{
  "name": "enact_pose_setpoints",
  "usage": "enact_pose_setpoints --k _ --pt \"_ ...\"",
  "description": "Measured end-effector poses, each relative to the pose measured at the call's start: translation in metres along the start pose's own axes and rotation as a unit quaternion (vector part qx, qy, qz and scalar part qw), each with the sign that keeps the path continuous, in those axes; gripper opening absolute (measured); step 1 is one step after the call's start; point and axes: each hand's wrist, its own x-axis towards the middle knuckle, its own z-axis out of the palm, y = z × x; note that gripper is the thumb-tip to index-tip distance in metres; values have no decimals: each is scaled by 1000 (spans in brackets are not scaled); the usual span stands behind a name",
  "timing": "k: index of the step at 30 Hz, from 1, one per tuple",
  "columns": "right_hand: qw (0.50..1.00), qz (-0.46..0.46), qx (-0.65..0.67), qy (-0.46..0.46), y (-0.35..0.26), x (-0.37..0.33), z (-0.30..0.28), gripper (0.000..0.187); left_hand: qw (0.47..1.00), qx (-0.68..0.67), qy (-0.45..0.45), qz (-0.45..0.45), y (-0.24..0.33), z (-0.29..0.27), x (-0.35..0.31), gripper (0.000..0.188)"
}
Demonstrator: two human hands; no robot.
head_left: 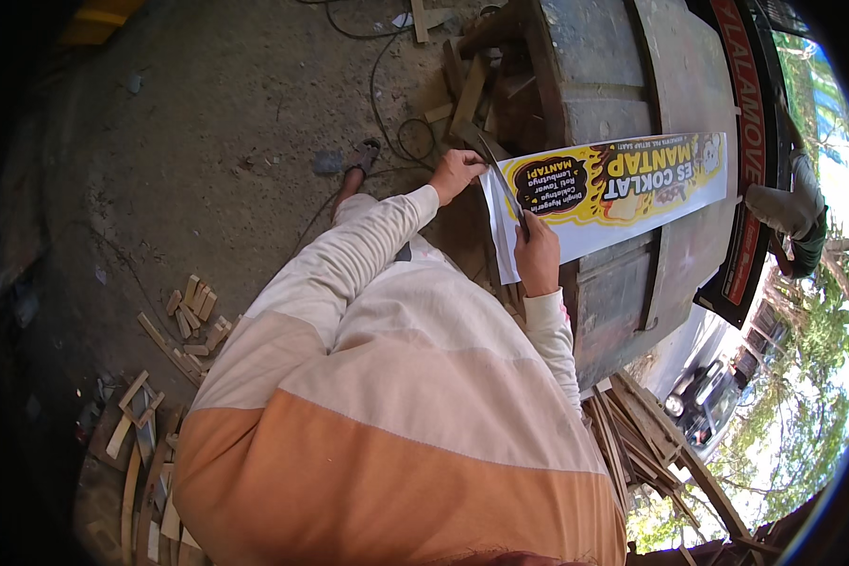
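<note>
A printed banner (590, 231), yellow, brown and white, lies across a worn table. My right hand (538, 255) is closed around the handles of long-bladed scissors (505, 184). Their blades point away from me across the banner's left end, alongside a white margin strip (500, 236). At the far left corner, my left hand (457, 174) pinches the banner's edge, near the blade tips. Fingers hide most of the scissors' handles.
The worn panelled tabletop (618, 292) extends right to a dark signboard (750, 189) with a red band. Wood scraps (472, 94) lie by its far left corner. A cable (377, 90) loops over the dirt floor. Offcuts (193, 302) and stacked planks (632, 439) lie nearer me.
</note>
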Motion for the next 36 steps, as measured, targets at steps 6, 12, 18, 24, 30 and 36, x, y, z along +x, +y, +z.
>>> enact_pose_setpoints --k 6,12,18,24,30,36 --pt "998 21 -57 1 -13 0 -1 17 1000 16 4 -8 9 1 -5 13" --pt "994 23 -97 -43 -7 10 9 13 1000 -8 18 -16 3 1 -4 13" --pt "993 41 -82 -68 -22 14 -6 13 999 -30 34 -22 -6 3 -4 11" --pt "994 -3 -96 -50 -26 8 -22 12 997 -54 20 -51 -21 2 0 11" --pt "986 -23 -152 -66 0 7 8 9 995 -62 33 -65 -32 0 1 12" --pt "989 -27 -128 -70 -25 2 -27 13 997 10 59 -56 -45 4 -3 15"
